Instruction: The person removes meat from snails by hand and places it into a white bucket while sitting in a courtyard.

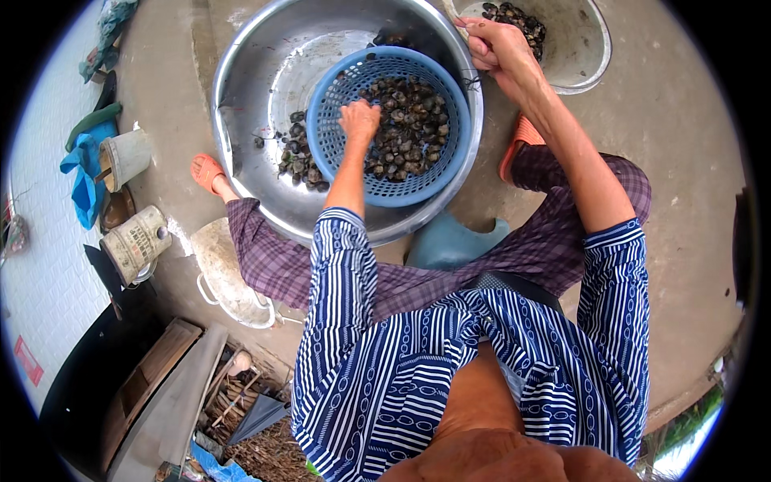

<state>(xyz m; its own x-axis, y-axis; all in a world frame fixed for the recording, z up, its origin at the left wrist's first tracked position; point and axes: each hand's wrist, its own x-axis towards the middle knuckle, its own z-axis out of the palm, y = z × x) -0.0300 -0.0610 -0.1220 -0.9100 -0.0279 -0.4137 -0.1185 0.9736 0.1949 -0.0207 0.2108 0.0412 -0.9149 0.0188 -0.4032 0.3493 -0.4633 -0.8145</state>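
Before me a blue perforated plastic basket (390,199) stands inside a wide metal basin (247,78). Dark snails or shellfish (406,129) fill the basket's right part, and more (298,150) lie in the basin left of it. My left hand (360,119) reaches into the basket at the left edge of the pile, its fingers bent down; what they touch is hidden. Over the basin's right rim, my right hand (497,51) is raised with fingers curled, beside a pale bucket (593,54) that holds more shells (519,27). Whether something small is between its fingertips is unclear.
A blue-green plastic piece (452,244) lies on the floor between my legs. Off to the left stand a pale bucket (129,158), a stained bucket with writing (141,244) and a dirty white basin (226,283). Boards (193,385) and sticks lie at the lower left.
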